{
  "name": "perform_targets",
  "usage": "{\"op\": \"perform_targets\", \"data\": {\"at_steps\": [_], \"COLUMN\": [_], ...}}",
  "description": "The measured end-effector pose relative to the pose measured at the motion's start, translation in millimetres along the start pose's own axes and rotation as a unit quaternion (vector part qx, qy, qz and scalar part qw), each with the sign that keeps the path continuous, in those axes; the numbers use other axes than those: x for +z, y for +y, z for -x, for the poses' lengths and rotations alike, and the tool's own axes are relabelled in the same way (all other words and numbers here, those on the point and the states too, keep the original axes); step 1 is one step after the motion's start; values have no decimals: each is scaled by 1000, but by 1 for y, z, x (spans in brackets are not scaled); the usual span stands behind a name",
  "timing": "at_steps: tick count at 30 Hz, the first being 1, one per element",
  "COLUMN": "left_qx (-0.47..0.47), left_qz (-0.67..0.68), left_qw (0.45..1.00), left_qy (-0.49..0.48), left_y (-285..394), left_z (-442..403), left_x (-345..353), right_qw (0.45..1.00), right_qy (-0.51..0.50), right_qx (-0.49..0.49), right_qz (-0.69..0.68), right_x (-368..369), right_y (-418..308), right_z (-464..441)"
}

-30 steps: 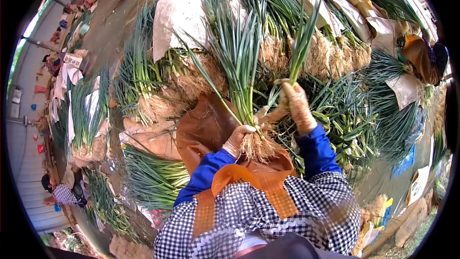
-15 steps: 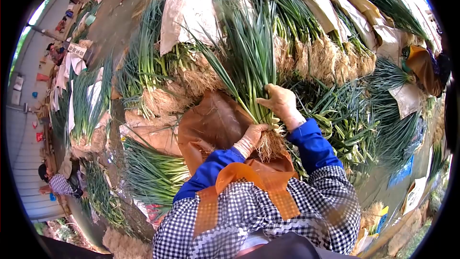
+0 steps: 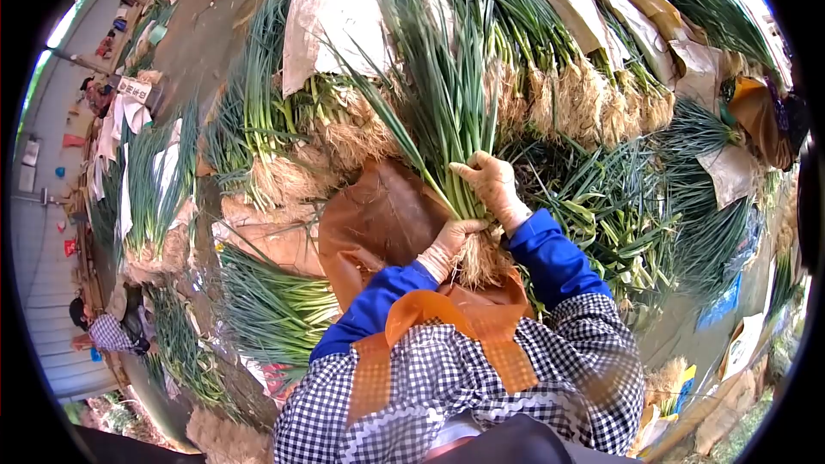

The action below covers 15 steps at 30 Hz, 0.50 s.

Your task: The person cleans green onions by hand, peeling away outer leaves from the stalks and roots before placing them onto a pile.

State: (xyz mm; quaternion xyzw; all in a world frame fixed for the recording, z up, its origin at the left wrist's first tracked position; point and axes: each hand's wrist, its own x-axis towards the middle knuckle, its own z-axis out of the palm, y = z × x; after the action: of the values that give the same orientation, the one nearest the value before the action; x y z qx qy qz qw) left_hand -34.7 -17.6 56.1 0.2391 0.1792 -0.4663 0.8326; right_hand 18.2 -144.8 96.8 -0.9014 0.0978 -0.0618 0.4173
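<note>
A bunch of green onions (image 3: pixel 455 112) stands upright over my lap, long green leaves pointing away and pale roots toward me. Low on the white stalks, just above the roots, my left hand (image 3: pixel 450 244) is wrapped round the bunch. My right hand (image 3: pixel 497 191) is closed on its right side a little higher, thumb across the stalks; some of its fingers are hidden behind them. Beneath the bunch, a brown apron (image 3: pixel 374 215) covers my lap. The hanging roots (image 3: pixel 479 262) partly cover the apron.
Rooted green onion bundles (image 3: pixel 559 103) line the far side, some under pale sacks (image 3: pixel 335 21). Loose green leaves (image 3: pixel 601 215) are heaped on my right. More green onions (image 3: pixel 275 301) lie at my left. A person in a checked top (image 3: pixel 110 332) works at the far left.
My right hand has shifted slightly up and left along the stalks. The bunch stays in both hands, its leaf tips leaning a little further left.
</note>
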Motion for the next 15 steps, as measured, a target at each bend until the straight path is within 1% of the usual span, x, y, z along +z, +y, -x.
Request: {"op": "perform_targets", "data": {"at_steps": [1,2,3,4,5,6,7,8,9,10,11,12,13,14,15], "left_qx": [27,34,41,41,-5,-49,-71,-56,-44,-40,-33,-47,-49,-32,-18], "left_qz": [-22,-35,-49,-50,-6,42,76,60,42,31,20,6,5,1,-7], "left_qw": [999,999,998,998,1000,997,988,991,993,995,997,997,996,998,999], "left_qy": [4,6,7,7,-22,-50,-115,-106,-98,-81,-68,-67,-69,-56,-40], "left_y": [1,-4,-3,-2,4,8,9,9,8,7,6,8,8,8,7], "left_z": [2,-8,-13,-13,-4,4,4,1,-1,-3,-5,-4,-5,-2,4], "left_x": [2,-15,-20,-27,-19,-15,-15,-18,-22,-22,-21,-21,-15,-6,-4], "right_qw": [999,980,957,891,851,835,811,860,774,952,984,962,990,991,983], "right_qy": [24,-46,-41,-73,-67,30,104,173,42,98,139,116,100,-32,-147], "right_qx": [-25,78,74,143,109,95,32,-14,-59,1,59,28,-92,-65,-112], "right_qz": [-14,-178,-278,-425,-509,-541,-574,-481,-629,-290,96,246,42,-113,-18], "right_x": [4,0,-15,-39,-63,-87,-107,-134,-157,-150,-144,-133,-110,-89,-85], "right_y": [0,-5,-14,-21,-16,-11,9,13,62,101,122,85,63,46,15], "right_z": [6,9,12,15,18,25,30,33,29,24,21,25,34,42,44]}}
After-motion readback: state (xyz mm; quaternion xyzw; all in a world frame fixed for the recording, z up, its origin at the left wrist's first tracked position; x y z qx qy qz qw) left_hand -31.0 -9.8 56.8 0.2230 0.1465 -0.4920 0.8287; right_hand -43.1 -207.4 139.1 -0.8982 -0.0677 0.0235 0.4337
